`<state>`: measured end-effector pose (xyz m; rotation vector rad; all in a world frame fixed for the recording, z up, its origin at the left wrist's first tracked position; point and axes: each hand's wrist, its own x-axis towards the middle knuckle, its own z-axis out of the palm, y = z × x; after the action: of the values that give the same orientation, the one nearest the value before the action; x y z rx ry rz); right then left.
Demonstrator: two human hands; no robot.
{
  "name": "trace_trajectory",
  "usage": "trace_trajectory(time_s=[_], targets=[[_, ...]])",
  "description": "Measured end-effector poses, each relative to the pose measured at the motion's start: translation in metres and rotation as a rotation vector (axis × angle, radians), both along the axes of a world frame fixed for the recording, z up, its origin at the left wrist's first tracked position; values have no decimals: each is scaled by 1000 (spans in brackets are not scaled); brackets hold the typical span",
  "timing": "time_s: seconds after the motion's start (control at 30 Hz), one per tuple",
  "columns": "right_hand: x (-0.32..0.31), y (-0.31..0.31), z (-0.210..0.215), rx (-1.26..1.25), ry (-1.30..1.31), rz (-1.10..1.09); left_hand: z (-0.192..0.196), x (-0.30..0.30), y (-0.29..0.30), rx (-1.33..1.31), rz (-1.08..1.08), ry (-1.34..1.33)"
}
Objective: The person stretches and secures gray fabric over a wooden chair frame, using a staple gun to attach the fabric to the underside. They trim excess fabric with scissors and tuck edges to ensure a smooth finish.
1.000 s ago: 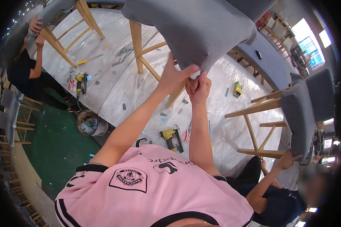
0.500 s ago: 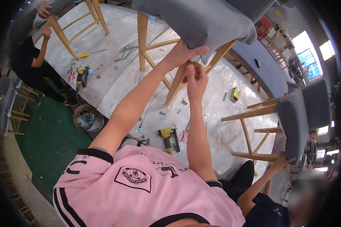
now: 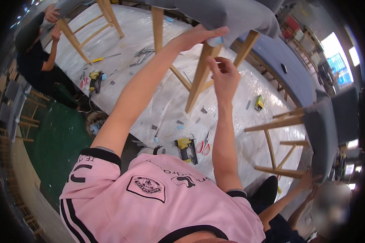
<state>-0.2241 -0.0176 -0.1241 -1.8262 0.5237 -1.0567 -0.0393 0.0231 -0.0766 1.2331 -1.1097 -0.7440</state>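
A chair with a grey upholstered seat (image 3: 198,14) and pale wooden legs stands in front of me. At the seat corner, my left hand (image 3: 192,37) grips around the top of the nearest leg (image 3: 199,77), its thumb pressed along the grey cover and the other fingers mostly hidden. A light blue piece (image 3: 215,41) shows under that thumb at the leg top. Just right of the leg hovers my right hand (image 3: 226,77), fingers curled in toward the thumb; whether they pinch anything small cannot be made out.
On the film-covered table (image 3: 166,117) lie a yellow-black staple gun (image 3: 185,150), red-handled scissors (image 3: 204,148), a yellow box (image 3: 259,103) and grey scraps. Another staple gun (image 3: 95,82) lies at left. Co-workers handle chairs at far left and right, including a grey chair (image 3: 320,125).
My right hand has drawn back from the leg toward the right, its fingers curling. My left hand stays at the seat corner, and the light blue piece there shows more.
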Motion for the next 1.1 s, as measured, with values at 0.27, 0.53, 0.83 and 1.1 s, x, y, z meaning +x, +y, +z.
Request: trace_trajectory(time_s=[0.27, 0.53, 0.83, 1.1], targets=[[30, -52, -90, 96, -66, 48, -2, -11, -39, -323, 179, -59], [1, -38, -119, 138, 104, 70, -23, -57, -29, -328, 207, -115], [20, 21, -159, 172, -29, -90, -37, -70, 2, -197, 46, -58], [-6, 20, -189, -3, 93, 0, -61, -90, 34, -184, 112, 9]])
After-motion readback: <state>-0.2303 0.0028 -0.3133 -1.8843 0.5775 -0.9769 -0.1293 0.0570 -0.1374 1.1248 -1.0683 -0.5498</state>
